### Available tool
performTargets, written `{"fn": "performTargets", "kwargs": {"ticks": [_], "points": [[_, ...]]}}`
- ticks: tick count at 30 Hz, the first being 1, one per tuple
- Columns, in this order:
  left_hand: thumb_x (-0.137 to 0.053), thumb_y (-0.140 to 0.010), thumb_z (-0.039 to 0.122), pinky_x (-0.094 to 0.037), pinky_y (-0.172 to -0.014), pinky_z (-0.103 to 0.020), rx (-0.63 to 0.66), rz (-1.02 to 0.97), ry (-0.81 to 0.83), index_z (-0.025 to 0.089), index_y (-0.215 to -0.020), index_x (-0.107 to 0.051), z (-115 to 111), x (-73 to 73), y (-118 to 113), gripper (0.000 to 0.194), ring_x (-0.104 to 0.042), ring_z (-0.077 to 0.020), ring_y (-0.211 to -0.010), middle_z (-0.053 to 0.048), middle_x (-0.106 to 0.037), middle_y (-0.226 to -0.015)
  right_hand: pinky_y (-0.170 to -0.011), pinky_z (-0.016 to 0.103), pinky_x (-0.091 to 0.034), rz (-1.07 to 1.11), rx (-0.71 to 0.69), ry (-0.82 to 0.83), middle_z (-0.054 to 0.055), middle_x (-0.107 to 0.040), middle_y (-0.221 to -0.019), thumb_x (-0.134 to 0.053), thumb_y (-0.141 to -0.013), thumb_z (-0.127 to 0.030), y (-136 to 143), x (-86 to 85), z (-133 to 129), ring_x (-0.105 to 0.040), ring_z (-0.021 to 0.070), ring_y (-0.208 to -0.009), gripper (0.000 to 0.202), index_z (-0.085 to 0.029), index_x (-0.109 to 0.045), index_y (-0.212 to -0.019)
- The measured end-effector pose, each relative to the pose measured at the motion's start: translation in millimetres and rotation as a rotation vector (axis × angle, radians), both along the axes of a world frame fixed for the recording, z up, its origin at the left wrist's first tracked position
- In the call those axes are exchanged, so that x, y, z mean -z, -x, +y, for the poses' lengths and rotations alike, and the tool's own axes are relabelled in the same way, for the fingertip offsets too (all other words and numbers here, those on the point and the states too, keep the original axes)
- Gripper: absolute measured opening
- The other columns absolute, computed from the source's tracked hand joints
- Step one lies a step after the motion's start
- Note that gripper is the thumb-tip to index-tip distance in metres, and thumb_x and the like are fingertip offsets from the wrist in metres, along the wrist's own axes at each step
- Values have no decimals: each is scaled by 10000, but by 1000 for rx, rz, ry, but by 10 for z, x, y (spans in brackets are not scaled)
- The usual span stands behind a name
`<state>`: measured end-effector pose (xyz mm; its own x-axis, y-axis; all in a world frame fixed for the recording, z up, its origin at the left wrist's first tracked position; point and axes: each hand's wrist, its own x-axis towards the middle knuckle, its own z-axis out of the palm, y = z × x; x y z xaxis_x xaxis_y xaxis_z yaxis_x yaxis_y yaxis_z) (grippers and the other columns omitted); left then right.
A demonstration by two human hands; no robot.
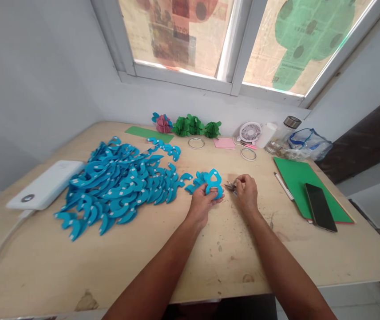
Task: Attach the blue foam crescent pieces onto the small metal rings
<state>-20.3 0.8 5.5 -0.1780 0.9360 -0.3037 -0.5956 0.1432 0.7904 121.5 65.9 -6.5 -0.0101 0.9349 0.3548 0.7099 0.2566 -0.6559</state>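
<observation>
My left hand [202,201] holds a blue paper cutout [215,178] upright near the middle of the table; it has rounded openings and a small white square at its top. My right hand [245,190], just to the right, grips a small dark metal tool [230,187], partly hidden by the fingers, its tip pointing at the cutout without touching it. Behind my left hand lies a small group of blue pieces [198,180]. Farther left spreads a large pile of curved blue paper pieces [120,182] marked with white squares.
A white power bank [46,184] with a cable lies far left. Green paper ornaments [193,126], a small fan [250,132] and a bottle [285,130] line the back. At right are a pen [283,186], green sheets [293,178] and a phone [320,207].
</observation>
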Motion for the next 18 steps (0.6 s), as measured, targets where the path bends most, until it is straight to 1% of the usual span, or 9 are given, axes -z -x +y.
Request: {"fn": "performTargets", "kwargs": {"ticks": [2,4,6,8,10,12,15,18], "points": [[-693,-514,169,-519,-632,-272,-50,26,-7,154,-753,-554,13,12,-9,277,-609,-131,-644,23,-566,-641,-778,334,-396,210,-72,27,54,-609,-844,-473,-789,-304,31,-45,-42,-530,193,-825,126,-196,-537,-790],[-683,-510,153,-514,-647,-265,-109,52,-8,157,-766,-555,29,27,-15,286,-586,-113,-641,40,-544,-633,-735,319,-430,427,-201,141,64,-620,-933,-504,-779,-358,85,-80,-99,-561,175,-787,166,-195,-534,-786],[-674,-517,156,-499,-654,-254,-159,84,-11,157,-775,-565,43,39,-18,280,-568,-103,-641,42,-550,-638,-754,314,-443,579,-315,249,80,-617,-1021,-555,-750,-388,155,-100,-164,-577,188,-868,197,-193,-532,-752],[-671,-526,165,-474,-653,-236,-205,125,-27,156,-773,-581,50,39,-24,263,-555,-96,-634,37,-573,-651,-767,319,-446,636,-348,324,91,-625,-1034,-590,-727,-411,228,-104,-225,-581,202,-899,228,-190,-537,-727],[-675,-533,175,-455,-653,-228,-244,157,-43,153,-762,-599,49,28,-34,242,-552,-94,-629,28,-600,-664,-763,321,-451,681,-362,380,94,-632,-1021,-607,-713,-422,291,-95,-274,-589,204,-886,246,-186,-540,-723],[-683,-540,188,-449,-660,-231,-262,166,-52,149,-735,-614,42,14,-50,210,-561,-101,-637,14,-621,-672,-743,317,-458,722,-371,404,82,-642,-968,-613,-709,-419,338,-74,-303,-594,197,-849,243,-188,-540,-723],[-703,-544,216,-454,-666,-245,-241,145,-62,145,-711,-636,31,5,-79,194,-581,-123,-665,-9,-647,-688,-701,304,-461,770,-374,410,43,-640,-831,-620,-704,-397,377,-29,-315,-588,179,-774,213,-199,-542,-724],[-728,-531,237,-458,-682,-255,-229,136,-67,142,-700,-645,24,14,-102,210,-586,-130,-668,-10,-651,-676,-688,292,-454,801,-367,402,12,-616,-753,-630,-697,-367,388,8,-306,-577,163,-730,186,-202,-549,-727]]}}
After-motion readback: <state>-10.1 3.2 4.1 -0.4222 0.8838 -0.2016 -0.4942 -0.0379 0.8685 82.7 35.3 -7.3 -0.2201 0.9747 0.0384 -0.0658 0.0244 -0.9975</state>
